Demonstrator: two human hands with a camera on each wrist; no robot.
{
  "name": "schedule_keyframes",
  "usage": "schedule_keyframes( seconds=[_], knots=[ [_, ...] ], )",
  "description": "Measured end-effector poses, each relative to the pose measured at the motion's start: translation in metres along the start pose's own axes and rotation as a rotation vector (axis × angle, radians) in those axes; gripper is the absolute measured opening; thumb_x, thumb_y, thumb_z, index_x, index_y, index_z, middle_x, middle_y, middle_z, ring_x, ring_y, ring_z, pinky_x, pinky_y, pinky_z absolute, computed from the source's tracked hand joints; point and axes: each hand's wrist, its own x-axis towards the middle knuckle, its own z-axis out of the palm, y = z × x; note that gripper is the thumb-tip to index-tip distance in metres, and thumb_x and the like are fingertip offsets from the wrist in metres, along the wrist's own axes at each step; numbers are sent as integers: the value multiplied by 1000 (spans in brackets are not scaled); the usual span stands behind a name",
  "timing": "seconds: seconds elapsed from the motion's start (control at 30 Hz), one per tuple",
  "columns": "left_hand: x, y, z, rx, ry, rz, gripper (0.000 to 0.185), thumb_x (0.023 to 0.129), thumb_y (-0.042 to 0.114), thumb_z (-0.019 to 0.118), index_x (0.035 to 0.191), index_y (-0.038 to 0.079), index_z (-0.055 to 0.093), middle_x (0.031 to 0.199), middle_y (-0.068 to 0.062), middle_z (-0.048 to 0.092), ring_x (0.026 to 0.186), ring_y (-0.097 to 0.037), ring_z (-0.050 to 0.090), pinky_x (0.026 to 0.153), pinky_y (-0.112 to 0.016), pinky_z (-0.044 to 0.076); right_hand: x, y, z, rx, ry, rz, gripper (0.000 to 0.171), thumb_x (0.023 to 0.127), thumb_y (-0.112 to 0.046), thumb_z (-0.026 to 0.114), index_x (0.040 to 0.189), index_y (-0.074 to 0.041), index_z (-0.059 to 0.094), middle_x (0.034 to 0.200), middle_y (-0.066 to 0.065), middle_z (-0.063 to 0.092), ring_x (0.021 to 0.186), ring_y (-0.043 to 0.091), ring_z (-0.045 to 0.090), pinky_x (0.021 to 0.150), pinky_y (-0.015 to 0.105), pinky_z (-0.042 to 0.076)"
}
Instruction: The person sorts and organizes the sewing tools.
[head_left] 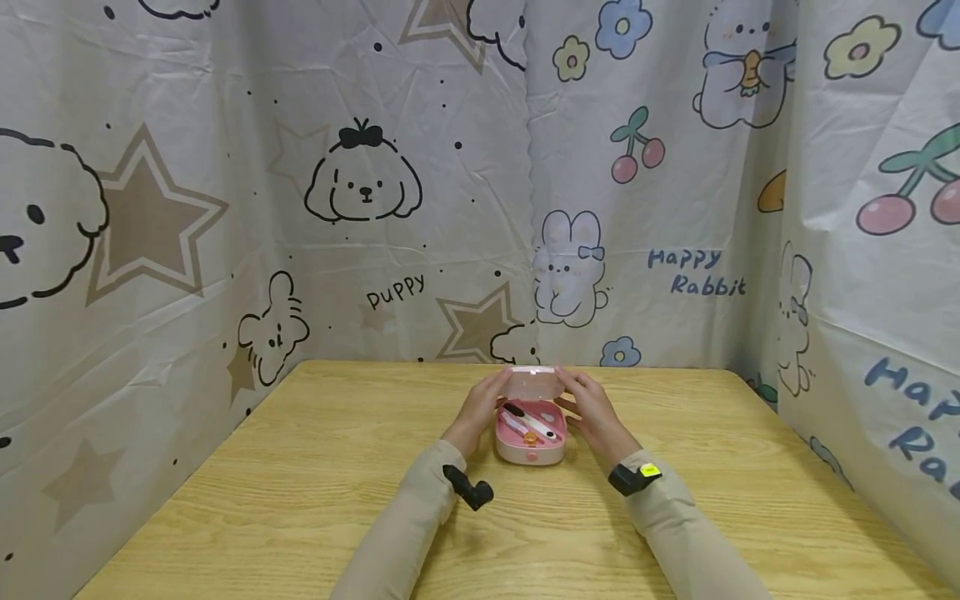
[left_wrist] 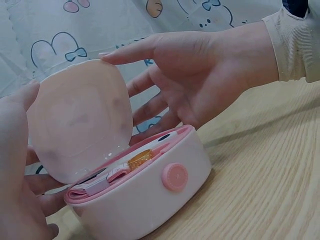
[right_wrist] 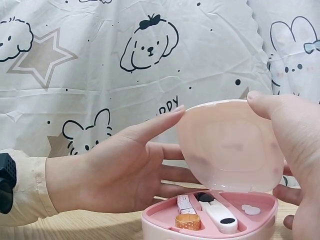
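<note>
A pink and white box (head_left: 513,452) stands on the table with its translucent hinged lid (head_left: 531,385) raised. My left hand (head_left: 477,410) holds the lid's left edge and my right hand (head_left: 596,414) its right edge, thumbs at the upper rim and fingers along the sides and behind. Inside, in the right wrist view, lie a white slim tool (right_wrist: 220,216) with a black end, a folded printed strip (right_wrist: 184,204), a dotted gold ring-shaped piece (right_wrist: 187,221) and a small white cloud-shaped piece (right_wrist: 251,209). A round pink button (left_wrist: 175,177) is on the box's front.
The wooden table (head_left: 337,467) extends around the box on all sides. Behind and beside it hang white curtains (head_left: 450,208) printed with puppies, rabbits, stars and fruit. Each wrist wears a black camera mount (head_left: 469,488).
</note>
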Motion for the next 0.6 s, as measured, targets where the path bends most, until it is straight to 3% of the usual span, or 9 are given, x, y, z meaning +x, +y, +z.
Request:
schedule_keyframes(
  seconds=[0.4, 0.6],
  knots=[
    [-12, -3, -2, 20, 11, 27, 64, 105, 55, 52, 135, -1, 62, 137, -19, 61, 134, -36, 51, 117, -53, 31, -3, 9, -1, 82, -6, -21, 54, 104, -41, 63, 138, 0, 49, 150, 23, 44, 141, 45, 41, 113, 58, 36],
    [-11, -10, -6, 24, -28, 37, 69, 104, 56, 52, 145, 1, 56, 146, -16, 57, 140, -34, 47, 119, -53, 29, -4, 11, -4, 81, -27, -14, 57, 105, -40, 63, 143, -1, 47, 152, 23, 43, 141, 45, 40, 112, 57, 37]
  ],
)
